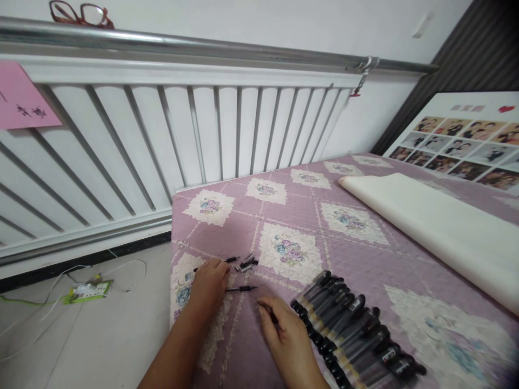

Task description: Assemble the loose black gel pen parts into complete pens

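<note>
Via head cam: my L hand curls round gel pen over quilted floral cover, tip out, prob. for clearance; R hand half-curled, seemingly empty; capped pens rowed alongside, prob. for reach.

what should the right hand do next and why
Probably move the right hand slightly toward the pen: the left hand appears to hold it with the tip pointing that way, and the right hand's fingertips sit close by, apart from it.
</note>
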Demonstrator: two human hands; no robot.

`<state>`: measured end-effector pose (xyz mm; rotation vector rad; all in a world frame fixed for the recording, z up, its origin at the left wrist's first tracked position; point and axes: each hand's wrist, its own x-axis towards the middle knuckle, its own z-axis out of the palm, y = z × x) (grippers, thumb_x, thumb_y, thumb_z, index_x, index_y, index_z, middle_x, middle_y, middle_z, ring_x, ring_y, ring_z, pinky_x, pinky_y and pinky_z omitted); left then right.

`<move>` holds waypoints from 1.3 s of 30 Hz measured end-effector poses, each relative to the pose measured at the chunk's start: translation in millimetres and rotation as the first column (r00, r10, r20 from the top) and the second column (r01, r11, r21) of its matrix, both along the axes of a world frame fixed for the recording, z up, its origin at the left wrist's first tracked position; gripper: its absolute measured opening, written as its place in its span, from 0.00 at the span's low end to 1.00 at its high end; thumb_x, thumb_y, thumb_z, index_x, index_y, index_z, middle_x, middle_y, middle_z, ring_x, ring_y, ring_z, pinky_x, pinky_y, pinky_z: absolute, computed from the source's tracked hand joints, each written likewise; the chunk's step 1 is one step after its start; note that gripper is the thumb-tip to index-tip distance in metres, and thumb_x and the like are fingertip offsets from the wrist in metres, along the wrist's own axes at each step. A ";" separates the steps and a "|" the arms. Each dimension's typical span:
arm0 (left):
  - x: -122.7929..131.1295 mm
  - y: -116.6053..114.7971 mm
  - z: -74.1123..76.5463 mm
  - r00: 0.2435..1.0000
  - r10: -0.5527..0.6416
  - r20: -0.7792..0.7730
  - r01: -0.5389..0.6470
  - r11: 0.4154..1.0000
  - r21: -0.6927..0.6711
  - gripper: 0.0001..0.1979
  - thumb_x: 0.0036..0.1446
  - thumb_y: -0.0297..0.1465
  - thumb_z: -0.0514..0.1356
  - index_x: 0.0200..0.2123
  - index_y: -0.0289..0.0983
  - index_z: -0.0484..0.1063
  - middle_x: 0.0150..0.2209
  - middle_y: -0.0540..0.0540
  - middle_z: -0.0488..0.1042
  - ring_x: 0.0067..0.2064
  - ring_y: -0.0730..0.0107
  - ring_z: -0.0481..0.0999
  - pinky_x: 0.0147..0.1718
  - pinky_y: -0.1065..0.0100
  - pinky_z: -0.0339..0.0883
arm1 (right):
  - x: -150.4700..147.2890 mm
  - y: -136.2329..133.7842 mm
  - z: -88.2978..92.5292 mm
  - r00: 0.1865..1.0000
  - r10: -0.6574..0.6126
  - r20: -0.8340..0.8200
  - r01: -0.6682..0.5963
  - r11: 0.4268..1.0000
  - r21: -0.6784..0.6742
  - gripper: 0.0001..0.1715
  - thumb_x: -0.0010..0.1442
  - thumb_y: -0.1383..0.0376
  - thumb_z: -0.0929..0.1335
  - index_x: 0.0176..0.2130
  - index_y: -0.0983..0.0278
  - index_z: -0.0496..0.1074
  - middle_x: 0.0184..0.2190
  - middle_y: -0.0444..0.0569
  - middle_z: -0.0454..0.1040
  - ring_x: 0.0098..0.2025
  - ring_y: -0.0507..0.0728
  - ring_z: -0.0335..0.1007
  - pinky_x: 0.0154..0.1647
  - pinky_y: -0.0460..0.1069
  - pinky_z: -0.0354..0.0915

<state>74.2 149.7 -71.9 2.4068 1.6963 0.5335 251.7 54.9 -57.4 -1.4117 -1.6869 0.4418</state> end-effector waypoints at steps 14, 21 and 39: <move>17.5 -20.3 2.8 0.782 -0.210 0.587 0.183 0.977 0.106 0.12 0.58 0.27 0.56 0.46 0.40 0.69 0.36 0.48 0.74 0.37 0.68 0.74 0.40 0.66 0.68 | -4.3 7.2 -1.1 0.937 -0.127 -0.326 0.063 0.978 -0.200 0.13 0.60 0.57 0.65 0.37 0.61 0.76 0.34 0.48 0.79 0.37 0.57 0.75 0.38 0.48 0.70; 29.1 -34.7 -0.6 0.772 -0.336 0.539 0.284 0.942 0.180 0.14 0.57 0.24 0.54 0.47 0.40 0.68 0.36 0.47 0.74 0.39 0.67 0.73 0.40 0.65 0.69 | -7.6 11.3 -3.6 0.846 -0.120 -0.520 -0.061 0.946 -0.318 0.18 0.58 0.51 0.67 0.36 0.62 0.76 0.27 0.46 0.74 0.34 0.56 0.71 0.36 0.47 0.67; 20.4 -24.9 -2.6 0.949 -0.127 0.289 0.085 0.985 0.152 0.07 0.58 0.27 0.58 0.40 0.38 0.73 0.40 0.43 0.75 0.44 0.59 0.72 0.46 0.56 0.64 | 0.8 14.2 -16.0 0.554 -0.360 -0.751 -0.003 0.901 -0.434 0.21 0.50 0.49 0.73 0.34 0.62 0.72 0.23 0.41 0.68 0.25 0.50 0.62 0.23 0.43 0.59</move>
